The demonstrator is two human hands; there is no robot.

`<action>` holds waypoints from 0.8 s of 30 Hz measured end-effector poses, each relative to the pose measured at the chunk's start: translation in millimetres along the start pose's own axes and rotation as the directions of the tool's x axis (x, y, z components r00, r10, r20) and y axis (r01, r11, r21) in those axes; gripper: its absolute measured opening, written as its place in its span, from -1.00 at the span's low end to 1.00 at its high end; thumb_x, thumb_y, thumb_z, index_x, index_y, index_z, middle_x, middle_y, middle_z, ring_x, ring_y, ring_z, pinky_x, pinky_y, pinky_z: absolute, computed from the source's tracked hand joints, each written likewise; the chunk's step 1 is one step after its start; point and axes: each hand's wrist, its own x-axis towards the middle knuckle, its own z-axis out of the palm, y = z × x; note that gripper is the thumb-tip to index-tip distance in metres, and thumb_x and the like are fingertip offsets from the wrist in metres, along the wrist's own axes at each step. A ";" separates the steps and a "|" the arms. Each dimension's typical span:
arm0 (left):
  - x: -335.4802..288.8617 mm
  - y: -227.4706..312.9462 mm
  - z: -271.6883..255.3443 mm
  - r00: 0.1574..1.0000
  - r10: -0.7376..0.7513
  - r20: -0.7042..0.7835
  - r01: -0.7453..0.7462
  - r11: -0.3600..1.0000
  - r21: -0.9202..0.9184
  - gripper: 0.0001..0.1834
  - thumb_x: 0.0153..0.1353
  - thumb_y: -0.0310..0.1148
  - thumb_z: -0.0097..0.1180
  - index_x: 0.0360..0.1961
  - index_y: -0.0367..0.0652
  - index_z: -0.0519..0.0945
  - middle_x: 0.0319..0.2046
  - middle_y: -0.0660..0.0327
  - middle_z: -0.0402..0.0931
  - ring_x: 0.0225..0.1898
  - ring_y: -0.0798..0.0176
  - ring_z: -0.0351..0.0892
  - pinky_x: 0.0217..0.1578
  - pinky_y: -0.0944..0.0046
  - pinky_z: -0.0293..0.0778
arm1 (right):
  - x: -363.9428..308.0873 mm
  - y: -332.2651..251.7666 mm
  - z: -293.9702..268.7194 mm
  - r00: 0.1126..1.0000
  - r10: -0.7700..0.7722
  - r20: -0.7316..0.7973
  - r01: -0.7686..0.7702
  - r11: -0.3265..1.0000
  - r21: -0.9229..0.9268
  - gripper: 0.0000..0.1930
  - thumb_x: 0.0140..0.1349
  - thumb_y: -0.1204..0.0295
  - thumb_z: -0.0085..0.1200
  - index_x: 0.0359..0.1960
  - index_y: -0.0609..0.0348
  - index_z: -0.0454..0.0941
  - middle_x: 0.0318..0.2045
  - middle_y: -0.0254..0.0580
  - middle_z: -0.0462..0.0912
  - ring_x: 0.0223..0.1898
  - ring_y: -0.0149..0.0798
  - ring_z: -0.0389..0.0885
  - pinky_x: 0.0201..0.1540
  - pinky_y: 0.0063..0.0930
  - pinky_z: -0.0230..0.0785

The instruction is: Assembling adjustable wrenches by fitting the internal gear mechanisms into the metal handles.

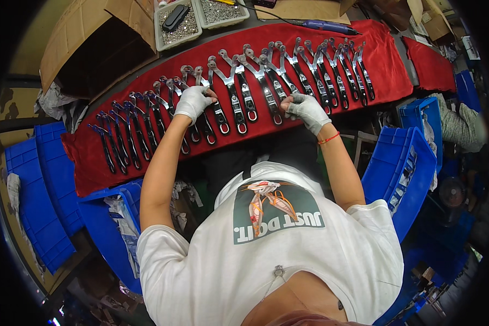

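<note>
A long row of shiny metal tools, each with a forked head and dark handles with a hole at the end, lies on a red cloth (pixel 388 70). My left hand (pixel 193 103), in a pale thin glove with bare fingertips, is over the left-middle of the row, fingers curled together beside a forked tool (pixel 219 111). My right hand (pixel 308 112), gloved the same way, has thumb and fingers drawn together beside the handle of another forked tool (pixel 274 106). Whatever either hand pinches, if anything, is too small or hidden to make out.
Behind the cloth stand two trays (pixel 198 33) of small metal parts, a dark oblong object (pixel 175 18) lying on one. A blue corded power screwdriver (pixel 328 26) lies beyond the row. An open cardboard box (pixel 73 41) is at far left; blue bins (pixel 394 157) flank me.
</note>
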 end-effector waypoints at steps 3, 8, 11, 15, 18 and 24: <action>0.6 -5.0 -0.7 1.000 -0.010 0.018 0.009 0.997 0.075 -0.85 -0.03 -0.37 0.27 -0.39 -0.13 0.68 -0.40 0.12 0.64 -0.33 0.24 0.63 -0.21 0.30 0.47 | 0.9 0.2 2.7 0.999 -0.010 -0.037 0.008 0.999 -0.048 -0.88 0.12 0.48 0.18 -0.33 0.25 0.58 -0.49 -0.34 0.61 -0.53 -0.52 0.53 -0.46 -0.68 0.33; 1.3 3.1 -3.6 0.999 -0.048 0.004 0.047 0.990 0.136 -0.85 -0.04 -0.35 0.28 -0.40 -0.11 0.69 -0.41 0.09 0.63 -0.32 0.17 0.62 -0.19 0.26 0.47 | 4.3 1.8 5.3 0.998 0.003 -0.055 -0.002 1.000 0.024 -0.83 0.05 0.47 0.25 -0.35 0.27 0.58 -0.51 -0.35 0.61 -0.52 -0.53 0.53 -0.47 -0.69 0.32; 4.7 5.1 -7.3 0.997 -0.059 0.054 0.048 0.980 0.193 -0.85 -0.04 -0.35 0.27 -0.40 -0.11 0.68 -0.41 0.09 0.63 -0.32 0.14 0.62 -0.18 0.23 0.47 | 8.8 5.1 6.1 0.998 -0.005 -0.060 -0.004 0.989 -0.148 -0.83 0.02 0.46 0.27 -0.37 0.27 0.60 -0.53 -0.32 0.61 -0.50 -0.51 0.55 -0.46 -0.65 0.34; 12.7 5.5 -9.8 0.994 -0.054 0.100 0.027 0.968 0.249 -0.87 -0.04 -0.37 0.26 -0.41 -0.11 0.68 -0.40 0.09 0.63 -0.31 0.12 0.62 -0.18 0.22 0.48 | 11.8 10.2 13.7 0.966 -0.239 -0.096 0.151 0.828 -0.540 -0.84 -0.08 0.45 0.30 -0.45 0.21 0.62 -0.55 -0.21 0.63 -0.49 -0.33 0.60 -0.39 -0.47 0.40; 13.2 10.0 -8.5 0.993 -0.064 0.100 0.028 0.945 0.327 -0.83 -0.07 -0.37 0.28 -0.38 -0.12 0.68 -0.42 0.14 0.63 -0.33 0.20 0.62 -0.22 0.25 0.47 | 1.9 -8.0 29.2 0.959 -0.266 -0.100 0.123 0.705 -0.698 -0.85 -0.13 0.45 0.28 -0.48 0.18 0.63 -0.51 -0.13 0.63 -0.45 -0.15 0.61 -0.32 -0.35 0.43; 4.9 1.6 -17.3 0.998 -0.053 -0.016 0.053 0.998 0.026 -0.78 -0.08 -0.26 0.33 -0.40 -0.12 0.67 -0.44 0.14 0.62 -0.36 0.20 0.60 -0.25 0.25 0.47 | 10.1 -9.6 35.6 0.951 -0.308 -0.039 0.103 0.431 -0.896 -0.81 -0.13 0.39 0.30 -0.47 0.18 0.60 -0.47 -0.09 0.63 -0.35 -0.06 0.61 -0.27 -0.25 0.42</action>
